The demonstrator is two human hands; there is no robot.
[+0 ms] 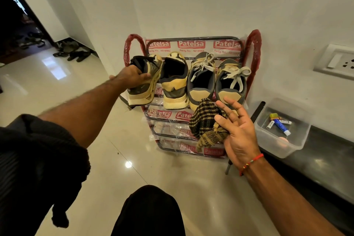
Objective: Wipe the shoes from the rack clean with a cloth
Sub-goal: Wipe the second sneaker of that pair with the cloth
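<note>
A dark-clad knee (147, 210) sits nearest the lens. Beyond it the right hand (237, 130) has its fingers spread, the checked cloth (205, 122) seemingly caught under the lower fingers, though that hold is partly hidden. The left hand (134, 77) grasps the leftmost shoe (145, 80) at its collar, tilted off the rack (193, 44), long axis running away toward the wall, left of the cloth. Three shoes remain on the top tier. The clear tub (283, 147) on the table (325, 161) holds small tubes.

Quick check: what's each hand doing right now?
Left hand: grips the leftmost shoe.
Right hand: holds the checked cloth, fingers mostly straight.
</note>
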